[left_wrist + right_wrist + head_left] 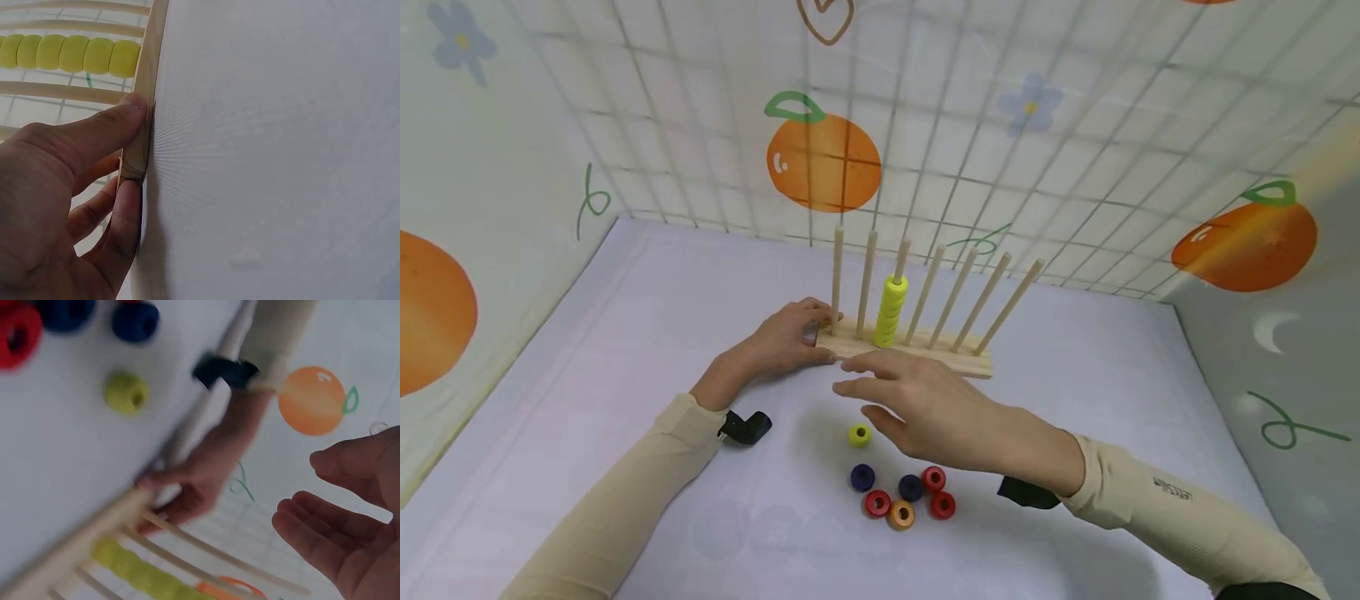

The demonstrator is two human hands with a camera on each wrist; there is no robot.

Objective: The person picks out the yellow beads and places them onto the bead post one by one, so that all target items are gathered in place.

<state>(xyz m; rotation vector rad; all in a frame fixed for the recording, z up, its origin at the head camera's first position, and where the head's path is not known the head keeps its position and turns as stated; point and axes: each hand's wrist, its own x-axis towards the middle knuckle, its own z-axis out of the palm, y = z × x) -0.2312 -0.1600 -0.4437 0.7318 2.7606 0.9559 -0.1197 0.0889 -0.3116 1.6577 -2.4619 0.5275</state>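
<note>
A wooden peg stand [951, 360] with a row of upright pegs stands on the white table. Stacked yellow beads [891, 310] fill much of its third peg from the left. My left hand [778, 340] grips the left end of the base; in the left wrist view its thumb and fingers [128, 206] pinch the wood. Over the table in front of the stand hovers my right hand [925, 408], fingers spread and holding nothing. Below it on the table lies a single yellow bead [860, 435], also visible in the right wrist view.
Nearer me lie two dark blue beads [862, 477], several red beads [877, 503] and an orange bead [902, 515]. A white cloth with printed oranges [823, 162] hangs over a wire grid behind the stand. Similar cloth walls rise at both sides.
</note>
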